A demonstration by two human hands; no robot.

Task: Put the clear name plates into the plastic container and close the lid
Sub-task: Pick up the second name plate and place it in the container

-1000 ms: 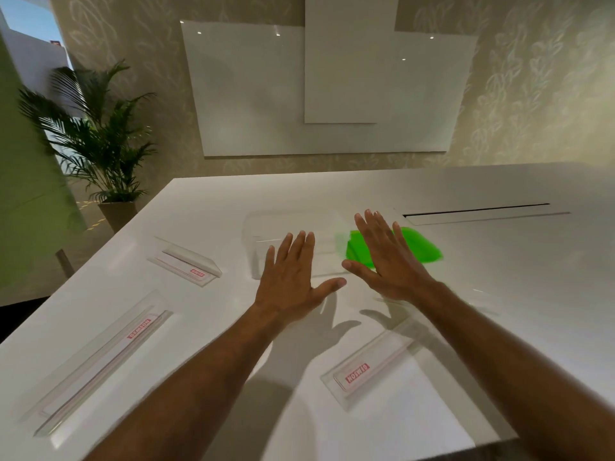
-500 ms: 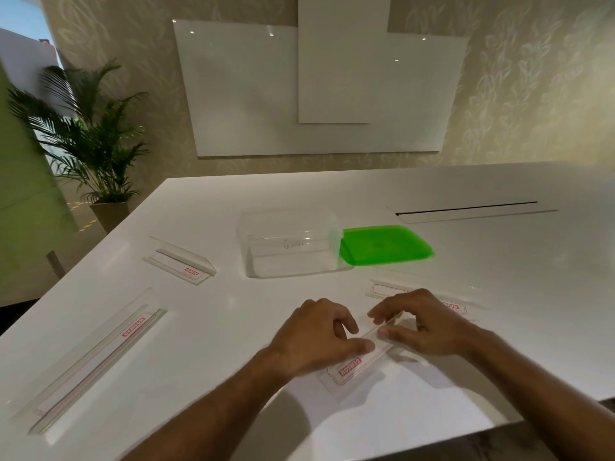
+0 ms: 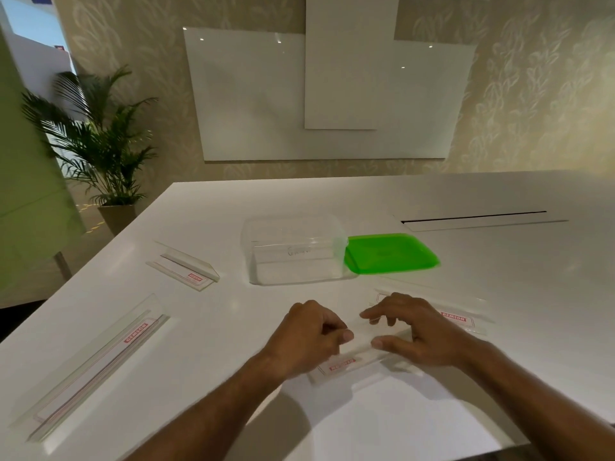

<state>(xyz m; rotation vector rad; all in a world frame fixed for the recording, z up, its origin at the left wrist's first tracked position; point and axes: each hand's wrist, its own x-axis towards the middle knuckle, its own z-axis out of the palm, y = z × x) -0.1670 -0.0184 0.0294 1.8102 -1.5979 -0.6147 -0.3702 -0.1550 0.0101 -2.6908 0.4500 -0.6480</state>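
Both hands, left (image 3: 307, 337) and right (image 3: 421, 331), pinch one flat clear name plate (image 3: 347, 364)

A white table (image 3: 499, 294) fills the lower half of the frame. In its upper right part there is a long narrow slot (image 3: 472, 217) cut into the surface. On the back wall, which has pale leaf-pattern wallpaper (image 3: 532, 94), hang overlapping white glass boards (image 3: 266, 94). At the left side of the frame a potted palm plant (image 3: 100, 144) stands on the floor, beside a green panel (image 3: 23, 178).

both hands (image 3: 362, 337) on nearest name plate (image 3: 346, 364)
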